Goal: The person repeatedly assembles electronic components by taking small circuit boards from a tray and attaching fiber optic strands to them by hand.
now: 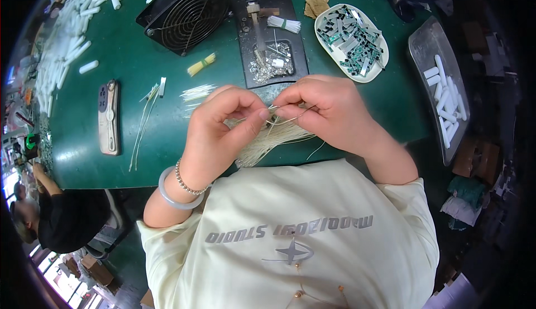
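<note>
Nearest the edge of the green table (162, 169), just in front of the person's shirt, a bundle of pale wires (265, 146) lies spread beneath the two hands, and a few thin strands (285, 122) are lifted off it, looping in the gap between the fingertips. These strands look very light, bendy and springy, likely smooth enough to slide and easy to kink, so a fine fingertip hold close to their ends should suit better than a grip around the middle. The left hand (226, 116) is curled, its thumb and index finger pinching the strands from the left; the right hand (329, 108) pinches from the right, its fingers bent and its knuckles toward the far side. Both forearms angle inward, elbows spread and wrists low over the table. Farther out, a phone (109, 117) and loose wires with small end pieces (146, 116) lie to the left, and a metal tray (427, 38) of white tubes (446, 94) to the right. Beyond the hands stand a black plate (244, 52), an oval dish (331, 54) of small green-and-silver parts and, far left, a black fan (184, 27).
</note>
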Motion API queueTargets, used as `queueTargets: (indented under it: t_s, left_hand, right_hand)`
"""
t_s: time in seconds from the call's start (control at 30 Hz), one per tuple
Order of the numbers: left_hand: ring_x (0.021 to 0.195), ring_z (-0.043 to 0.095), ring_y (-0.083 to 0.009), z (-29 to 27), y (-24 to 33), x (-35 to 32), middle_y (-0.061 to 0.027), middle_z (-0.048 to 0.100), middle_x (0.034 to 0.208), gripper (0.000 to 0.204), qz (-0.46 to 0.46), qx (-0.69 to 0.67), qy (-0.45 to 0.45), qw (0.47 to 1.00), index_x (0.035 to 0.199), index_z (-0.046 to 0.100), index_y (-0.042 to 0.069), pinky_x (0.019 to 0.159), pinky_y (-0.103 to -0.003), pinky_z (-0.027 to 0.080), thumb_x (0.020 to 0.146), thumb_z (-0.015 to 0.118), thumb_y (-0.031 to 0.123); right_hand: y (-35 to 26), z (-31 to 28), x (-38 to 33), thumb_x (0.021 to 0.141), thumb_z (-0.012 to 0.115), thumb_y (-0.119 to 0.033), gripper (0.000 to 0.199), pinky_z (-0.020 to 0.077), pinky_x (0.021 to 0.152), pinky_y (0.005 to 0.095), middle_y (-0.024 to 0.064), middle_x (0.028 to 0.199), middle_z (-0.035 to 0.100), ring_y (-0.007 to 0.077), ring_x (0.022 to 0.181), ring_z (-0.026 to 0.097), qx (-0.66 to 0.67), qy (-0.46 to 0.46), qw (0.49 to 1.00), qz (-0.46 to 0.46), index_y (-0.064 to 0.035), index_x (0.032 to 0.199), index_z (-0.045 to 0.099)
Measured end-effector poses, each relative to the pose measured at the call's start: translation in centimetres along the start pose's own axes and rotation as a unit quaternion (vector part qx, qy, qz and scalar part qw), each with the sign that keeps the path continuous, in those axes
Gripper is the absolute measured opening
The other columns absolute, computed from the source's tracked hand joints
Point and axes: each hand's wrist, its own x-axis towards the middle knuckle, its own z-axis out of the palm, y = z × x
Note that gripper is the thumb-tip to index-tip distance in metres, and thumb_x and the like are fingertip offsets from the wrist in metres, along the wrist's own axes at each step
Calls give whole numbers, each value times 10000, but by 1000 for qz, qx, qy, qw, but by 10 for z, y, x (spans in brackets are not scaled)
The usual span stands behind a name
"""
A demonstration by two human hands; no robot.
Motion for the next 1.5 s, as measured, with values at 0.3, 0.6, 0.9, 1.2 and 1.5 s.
queueTargets:
  t_s: [0.3, 0.6, 0.9, 1.2, 1.5]
  left_hand:
    - [752, 571, -106, 3, -1, -1, -37, 580, 816, 82, -29, -41, -5, 999, 840, 608, 2, 705, -234, 487, 778, 656, -21]
    - [751, 565, -88, 1, -2, 0, -27, 590, 825, 78, -25, -30, -8, 999, 846, 607, 6, 697, -223, 478, 786, 656, -5]
    - [767, 559, -66, 5, -10, -2, -18, 589, 861, 56, -84, -123, -16, 989, 858, 599, 1, 713, -212, 472, 815, 634, 9]
    - [784, 580, -97, 6, -6, 4, -65, 588, 943, 63, -6, -96, 29, 995, 834, 565, -22, 757, -237, 509, 795, 605, -50]
    - [717, 584, -111, 7, -11, 8, -59, 595, 839, 103, -13, -6, 39, 999, 828, 572, 4, 655, -228, 499, 766, 638, -44]
  right_hand:
    - [1, 0, 0, 748, 699, -66, 81, 477, 557, 271, 57, 759, 649, 174, 662, 608, -27, -10, 998, -49, -41, 821, 676]
    - [-2, -2, 2, 750, 698, -70, 69, 472, 553, 265, 55, 744, 646, 171, 658, 606, -37, -7, 999, -35, -45, 811, 679]
    - [6, -1, 3, 754, 690, -44, 64, 460, 542, 246, 51, 734, 639, 147, 628, 591, 1, -19, 999, -38, -36, 816, 676]
    - [6, 5, 2, 810, 649, -12, 107, 414, 518, 166, 13, 783, 639, 17, 595, 529, 62, 37, 996, 45, -20, 917, 645]
    - [5, 11, 2, 828, 637, -24, 93, 398, 511, 162, -2, 791, 631, 7, 554, 478, 55, 53, 996, 41, -15, 920, 622]
